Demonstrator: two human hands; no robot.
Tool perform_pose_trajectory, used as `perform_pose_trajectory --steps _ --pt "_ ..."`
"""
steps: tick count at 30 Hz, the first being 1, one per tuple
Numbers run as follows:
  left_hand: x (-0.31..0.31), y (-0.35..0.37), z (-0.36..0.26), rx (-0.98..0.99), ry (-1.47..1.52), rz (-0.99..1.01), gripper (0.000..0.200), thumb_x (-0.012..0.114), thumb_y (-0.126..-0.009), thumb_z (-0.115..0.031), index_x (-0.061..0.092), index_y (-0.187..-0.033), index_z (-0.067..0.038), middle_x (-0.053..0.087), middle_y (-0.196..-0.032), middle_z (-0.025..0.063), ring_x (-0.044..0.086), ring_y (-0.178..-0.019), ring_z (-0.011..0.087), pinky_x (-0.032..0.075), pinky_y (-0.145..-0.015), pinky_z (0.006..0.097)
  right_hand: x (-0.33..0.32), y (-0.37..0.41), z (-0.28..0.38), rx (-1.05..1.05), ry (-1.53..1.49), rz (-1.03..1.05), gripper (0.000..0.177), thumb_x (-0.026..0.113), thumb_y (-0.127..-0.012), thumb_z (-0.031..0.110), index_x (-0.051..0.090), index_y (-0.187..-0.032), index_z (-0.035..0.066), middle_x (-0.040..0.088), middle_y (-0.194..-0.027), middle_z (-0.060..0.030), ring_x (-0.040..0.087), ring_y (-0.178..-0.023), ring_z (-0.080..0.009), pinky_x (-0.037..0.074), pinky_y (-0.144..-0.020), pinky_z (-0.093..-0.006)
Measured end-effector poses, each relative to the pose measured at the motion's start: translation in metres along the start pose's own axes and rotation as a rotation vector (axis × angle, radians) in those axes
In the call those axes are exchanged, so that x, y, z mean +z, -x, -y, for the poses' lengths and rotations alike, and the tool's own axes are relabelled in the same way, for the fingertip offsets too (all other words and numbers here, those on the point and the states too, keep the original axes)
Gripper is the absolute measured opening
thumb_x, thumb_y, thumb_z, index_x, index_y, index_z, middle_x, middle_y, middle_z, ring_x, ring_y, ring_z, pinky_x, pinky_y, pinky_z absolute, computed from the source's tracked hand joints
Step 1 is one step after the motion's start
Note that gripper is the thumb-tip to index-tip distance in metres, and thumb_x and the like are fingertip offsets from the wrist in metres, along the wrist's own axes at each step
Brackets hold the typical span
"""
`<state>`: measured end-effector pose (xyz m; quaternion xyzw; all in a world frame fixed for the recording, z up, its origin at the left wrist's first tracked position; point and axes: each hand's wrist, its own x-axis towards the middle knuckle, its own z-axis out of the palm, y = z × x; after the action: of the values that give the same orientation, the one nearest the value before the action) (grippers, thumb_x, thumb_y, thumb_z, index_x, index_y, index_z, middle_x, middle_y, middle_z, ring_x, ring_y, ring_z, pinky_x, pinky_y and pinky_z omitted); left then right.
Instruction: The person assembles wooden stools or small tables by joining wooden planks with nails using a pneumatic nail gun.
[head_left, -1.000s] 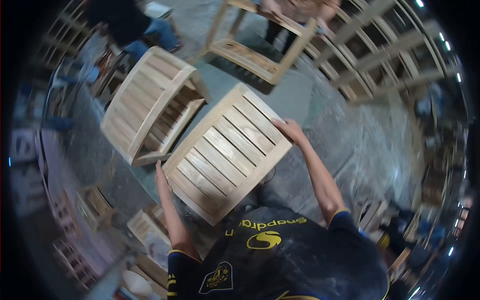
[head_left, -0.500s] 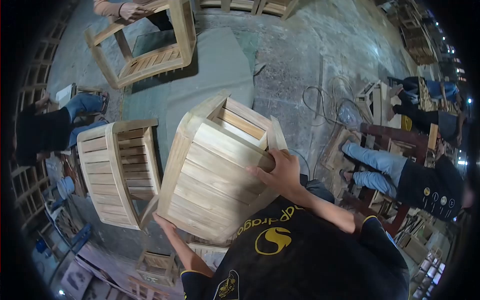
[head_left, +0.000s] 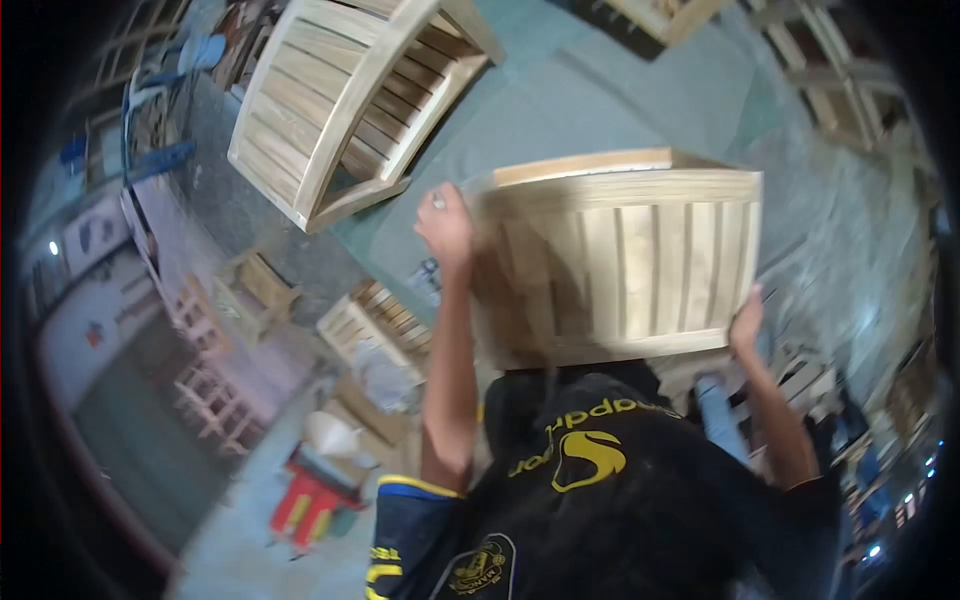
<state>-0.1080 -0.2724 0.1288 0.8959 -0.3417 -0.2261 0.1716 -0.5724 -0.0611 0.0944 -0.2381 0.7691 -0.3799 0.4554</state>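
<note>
A pale slatted wooden chair frame (head_left: pixel 640 265) is held up in front of my body, its slats running up and down in the view. My left hand (head_left: pixel 445 225) is curled at the upper left edge of the frame, slightly blurred. At the lower right corner, my right hand (head_left: pixel 746 320) grips the edge, with part of its fingers hidden behind the wood. A second slatted wooden chair frame (head_left: pixel 325 95) rests on the floor to the upper left, apart from both hands.
Part of another wooden frame (head_left: pixel 650 20) shows at the top. Lower left are a slatted wooden piece (head_left: pixel 365 335), a white rounded object (head_left: pixel 332 433) and a red object with yellow parts (head_left: pixel 305 505). More wooden frames (head_left: pixel 840 85) stand at the upper right.
My view has swung to the left. The chair frame has been turned so its slats stand upright in view. My left hand has moved to its upper side, my right hand to its lower right.
</note>
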Motion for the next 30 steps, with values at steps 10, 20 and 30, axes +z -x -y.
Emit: perform_pose_trajectory --steps 10,20,30 --pt "-0.027 -0.034 0.049 -0.022 0.572 0.425 0.079 0.049 -0.088 -0.064 0.061 -0.113 0.010 0.066 -0.107 0.0181 0.060 -0.100 0.0237 0.043 -0.091 0.0364 0.026 0.004 0.048 0.014 0.282 -0.039 0.078 0.051 -0.087 0.064 0.064 -0.099 -0.012 0.067 -0.093 -0.0241 0.064 -0.089 -0.0271 0.047 -0.079 -0.0361" --pt "-0.108 -0.021 0.155 -0.300 0.925 0.243 0.077 0.051 -0.089 -0.063 0.059 -0.121 0.007 0.060 -0.121 0.0157 0.059 -0.107 0.0230 0.045 -0.093 0.0345 0.133 -0.010 0.184 -0.158 0.821 0.154 0.093 0.050 -0.072 0.080 0.066 -0.097 -0.008 0.066 -0.096 -0.0269 0.065 -0.092 -0.0372 0.047 -0.083 -0.0450" --pt "-0.105 -0.036 0.133 -0.074 0.102 -0.131 0.057 0.052 -0.088 -0.051 0.065 -0.113 -0.001 0.060 -0.116 0.0274 0.056 -0.109 0.0412 0.042 -0.094 0.0442 0.158 -0.024 0.149 -0.299 0.830 0.089 0.080 0.033 -0.089 0.070 0.058 -0.116 -0.001 0.061 -0.111 -0.0286 0.057 -0.108 -0.0437 0.044 -0.091 -0.0506"
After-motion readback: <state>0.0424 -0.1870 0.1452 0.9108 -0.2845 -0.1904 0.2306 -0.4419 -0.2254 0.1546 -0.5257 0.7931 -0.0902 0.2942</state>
